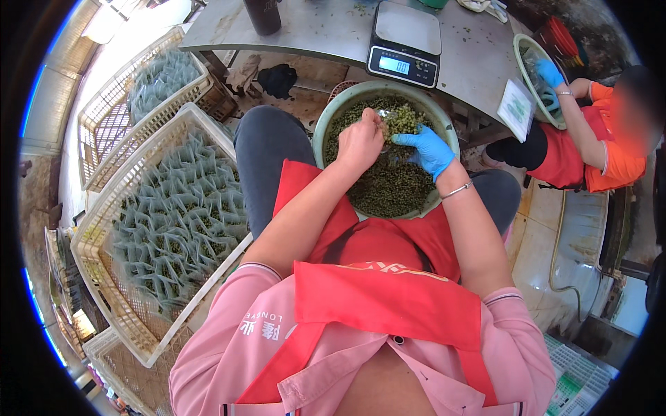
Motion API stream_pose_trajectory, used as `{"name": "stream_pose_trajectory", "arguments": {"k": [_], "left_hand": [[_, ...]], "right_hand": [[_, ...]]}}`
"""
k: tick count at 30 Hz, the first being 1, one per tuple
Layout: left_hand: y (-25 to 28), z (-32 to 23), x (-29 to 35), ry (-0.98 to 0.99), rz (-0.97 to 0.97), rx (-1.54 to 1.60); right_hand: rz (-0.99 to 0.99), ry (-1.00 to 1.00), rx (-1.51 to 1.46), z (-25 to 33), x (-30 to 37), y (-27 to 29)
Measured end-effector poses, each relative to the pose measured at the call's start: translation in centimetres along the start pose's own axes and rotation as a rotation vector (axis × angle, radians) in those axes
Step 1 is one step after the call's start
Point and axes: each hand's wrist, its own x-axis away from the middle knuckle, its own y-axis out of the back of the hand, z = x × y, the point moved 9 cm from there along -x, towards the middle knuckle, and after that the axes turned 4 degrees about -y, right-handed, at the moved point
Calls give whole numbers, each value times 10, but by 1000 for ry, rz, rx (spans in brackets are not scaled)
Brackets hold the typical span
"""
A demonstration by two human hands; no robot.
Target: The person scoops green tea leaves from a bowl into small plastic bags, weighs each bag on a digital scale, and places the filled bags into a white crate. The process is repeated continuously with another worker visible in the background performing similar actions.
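Note:
A pale green basin (pixel 320 142) full of small green peppercorns (pixel 388 191) rests between my knees. Over it I hold a clear plastic bag (pixel 402 123) with a clump of green peppercorns at its mouth. My bare left hand (pixel 361 143) is closed, its fingertips pinching the left side of the bag. My right hand (pixel 431 151), in a blue glove, grips the bag from the right, thumb stretched along it. Its other fingers are partly hidden among the peppercorns.
A metal table (pixel 319 31) ahead bears a digital scale (pixel 406 41) and a dark cup (pixel 262 15). Left stand plastic crates (pixel 166 350) with upright filled bags (pixel 180 222). At right, a co-worker in orange (pixel 610 163) reaches a gloved hand into another basin (pixel 524 55).

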Motion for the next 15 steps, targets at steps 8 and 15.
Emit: {"name": "stream_pose_trajectory", "arguments": {"k": [8, 15], "left_hand": [[1, -6, 4, -91, -82, 3], [-1, 17, 2, 155, 4, 365]], "right_hand": [[-411, 472, 592, 0, -15, 13], [8, 156, -40, 19, 19, -15]]}}
